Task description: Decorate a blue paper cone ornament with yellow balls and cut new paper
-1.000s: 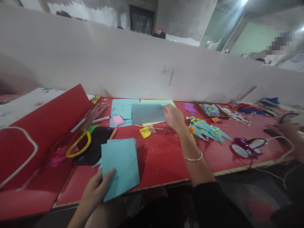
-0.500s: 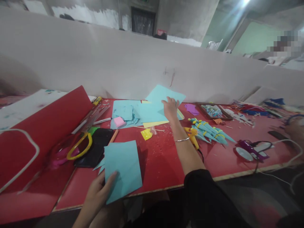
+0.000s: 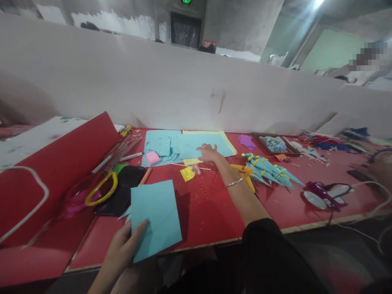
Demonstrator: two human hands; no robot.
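At the table's front edge, my left hand [image 3: 128, 241] grips a blue paper piece [image 3: 157, 218], thumb on top and fingers beneath. My right hand [image 3: 208, 153] has its fingers spread over the near part of a large blue sheet [image 3: 196, 143], holding nothing; whether the fingertips touch it is unclear. Yellow paper [image 3: 232, 145] shows under that sheet. To its left are small blue pieces [image 3: 161, 145] and a pink block [image 3: 152, 157]. A yellow packet [image 3: 187, 174] rests in front of the sheets.
A yellow glue gun [image 3: 246, 175] and blue paper cones with yellow bands [image 3: 272, 169] lie right of my right forearm. Further right are a tray [image 3: 292, 152] and a purple device [image 3: 326, 195]. A black phone [image 3: 119, 196] and a yellow ring [image 3: 102, 190] sit at left.
The large blue sheet that was raised at the back now lies flat. My right hand has let it go and moved slightly left and nearer. My left hand still holds its paper.
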